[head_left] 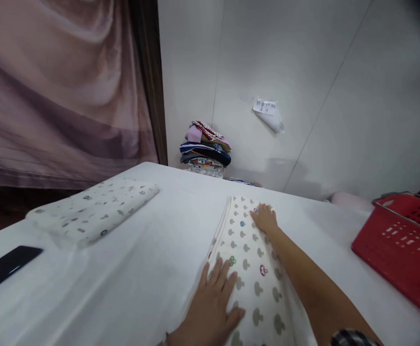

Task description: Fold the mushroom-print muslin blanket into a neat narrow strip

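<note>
A long folded cloth (246,247), cream white with grey mushroom-like shapes and a few red, green and blue ones, lies on the white table in front of me. My left hand (213,302) rests on its near left part, palm down with the fingers spread. At the far right corner of the cloth, my right hand (265,218) presses down from above, its thumb apart from the fingers. The tips of those fingers are hard to make out. The near end of the cloth runs out of view at the bottom.
Another folded cloth (102,209) with small dark prints lies at the left of the table (134,288). Near it is a black flat device (6,269). A red basket (404,250) stands at the right. Behind the table is a stack of folded clothes (206,149).
</note>
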### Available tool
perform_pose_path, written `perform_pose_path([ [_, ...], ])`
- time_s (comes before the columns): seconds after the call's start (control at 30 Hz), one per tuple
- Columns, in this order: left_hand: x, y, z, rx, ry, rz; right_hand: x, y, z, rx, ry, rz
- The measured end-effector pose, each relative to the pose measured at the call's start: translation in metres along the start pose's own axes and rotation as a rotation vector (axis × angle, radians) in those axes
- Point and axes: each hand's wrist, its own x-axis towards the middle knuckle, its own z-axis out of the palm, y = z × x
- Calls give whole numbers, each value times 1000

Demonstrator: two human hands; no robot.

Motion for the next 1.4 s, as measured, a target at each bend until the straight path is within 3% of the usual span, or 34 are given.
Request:
perform_pose_path([
  [0.2, 1, -3, 6, -21, -43, 0, 13, -65, -17, 57, 72, -208],
  [0.37, 2, -4, 3, -85, -77, 0, 25, -92, 1, 64, -88, -245],
  [0.6, 3, -1, 3, -97, -94, -21, 25, -93, 4, 86, -116, -238],
  [0.87, 1, -3, 8, -84, -35, -4, 20, -104, 1, 95, -154, -267],
  [1.03, 2, -2, 7, -77, -41, -11, 9, -93, 3, 65, -72, -258],
  [1.23, 2, -5, 8, -52, 1, 9, 11, -86, -2, 70, -144, -305],
  [1.4, 6, -9, 11, -69, -55, 2, 17, -56, -10, 51, -38, -171],
])
